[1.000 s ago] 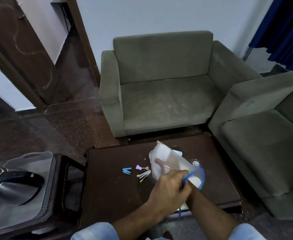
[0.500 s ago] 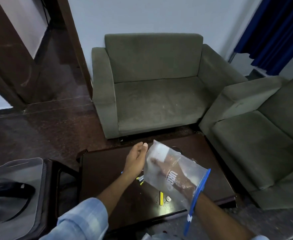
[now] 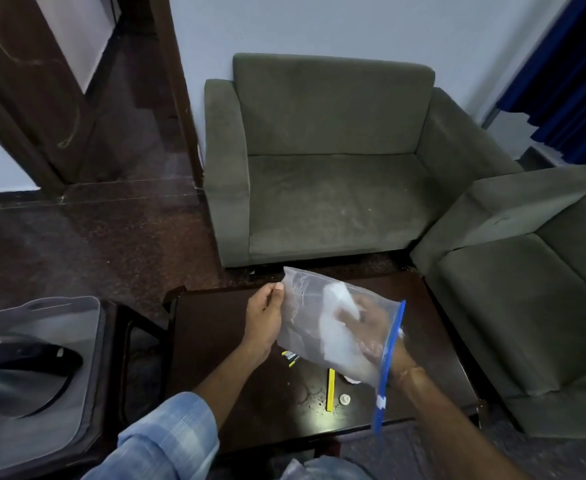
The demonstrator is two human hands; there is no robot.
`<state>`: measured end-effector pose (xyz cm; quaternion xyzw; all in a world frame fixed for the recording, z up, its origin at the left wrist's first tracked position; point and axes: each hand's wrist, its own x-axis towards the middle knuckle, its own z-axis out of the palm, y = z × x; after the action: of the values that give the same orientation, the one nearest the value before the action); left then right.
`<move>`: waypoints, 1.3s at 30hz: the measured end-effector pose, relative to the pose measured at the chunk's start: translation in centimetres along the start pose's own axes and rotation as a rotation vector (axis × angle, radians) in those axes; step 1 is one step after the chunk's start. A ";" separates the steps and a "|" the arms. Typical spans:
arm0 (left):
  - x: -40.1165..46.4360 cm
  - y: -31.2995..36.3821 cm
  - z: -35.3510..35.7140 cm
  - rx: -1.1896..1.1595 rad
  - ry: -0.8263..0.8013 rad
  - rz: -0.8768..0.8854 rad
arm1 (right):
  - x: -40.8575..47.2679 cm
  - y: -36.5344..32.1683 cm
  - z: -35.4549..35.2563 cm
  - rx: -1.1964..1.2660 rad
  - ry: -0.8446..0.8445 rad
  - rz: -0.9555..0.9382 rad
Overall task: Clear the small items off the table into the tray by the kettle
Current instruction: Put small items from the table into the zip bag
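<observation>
Small items (image 3: 331, 389) are left near the tabletop (image 3: 215, 341) front edge while a clear bag (image 3: 319, 323) is pinched by the left hand (image 3: 263, 320), steadied for the right hand (image 3: 378, 336), which is inside, its grip unclear.

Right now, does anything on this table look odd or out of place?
Yes. The right hand is pushed inside the clear zip bag, which the left hand pinches by a corner. A yellow strip lies loose on the table.

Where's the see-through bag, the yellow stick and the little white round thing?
plastic bag (image 3: 305, 317), head view, on its clear side near the left corner.
yellow stick (image 3: 330, 389), head view, middle of its length.
white round piece (image 3: 344, 399), head view, on its top.
</observation>
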<state>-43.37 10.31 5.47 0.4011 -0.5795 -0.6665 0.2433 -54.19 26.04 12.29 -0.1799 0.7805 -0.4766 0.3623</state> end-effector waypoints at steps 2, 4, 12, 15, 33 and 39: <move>0.6 -0.5 -0.7 -0.012 0.064 -0.021 | 0.0 0.5 -1.6 0.076 0.057 -0.064; 1.0 -1.0 -0.9 -0.037 0.095 -0.043 | 0.5 -0.1 -3.1 0.140 -0.019 -0.086; 1.6 -2.6 0.6 -0.103 0.207 -0.057 | 6.6 -2.5 -12.0 -0.121 -0.208 0.032; 1.8 -3.9 0.9 -0.117 0.259 -0.092 | 9.7 -2.2 -14.5 -0.265 -0.201 0.089; -0.7 -11.1 5.5 -0.046 0.353 -0.180 | 28.9 13.1 -11.2 -1.268 -0.386 0.122; -0.3 -12.4 8.2 -0.059 0.371 -0.237 | 31.6 15.8 -8.4 -1.497 -0.504 0.093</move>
<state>-48.15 17.86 -6.36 0.5747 -0.4541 -0.6218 0.2772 -80.62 19.02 -11.60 -0.4457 0.7947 0.2460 0.3306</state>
